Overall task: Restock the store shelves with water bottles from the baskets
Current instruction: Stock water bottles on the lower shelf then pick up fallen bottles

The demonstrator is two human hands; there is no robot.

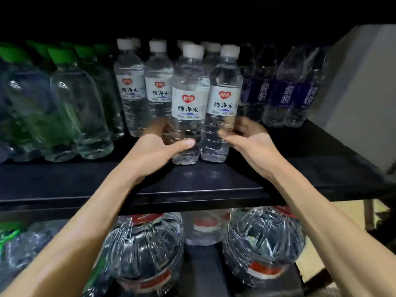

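Two clear water bottles with white caps and white labels bearing a red heart stand side by side at the front of the black shelf (pixel 192 181). My left hand (pixel 158 146) grips the lower body of the left bottle (pixel 188 97), thumb across its front. My right hand (pixel 246 136) grips the lower body of the right bottle (pixel 224 95) from its right side. Both bottles are upright with their bases on the shelf. Several more bottles of the same kind (pixel 158 82) stand in rows behind them. No basket is in view.
Green-capped bottles (pixel 70 99) fill the shelf's left part, and blue-labelled bottles (pixel 287 91) stand to the right. A grey upright panel (pixel 360 86) closes the right end. On the lower shelf sit large water jugs (pixel 145 249) with red labels.
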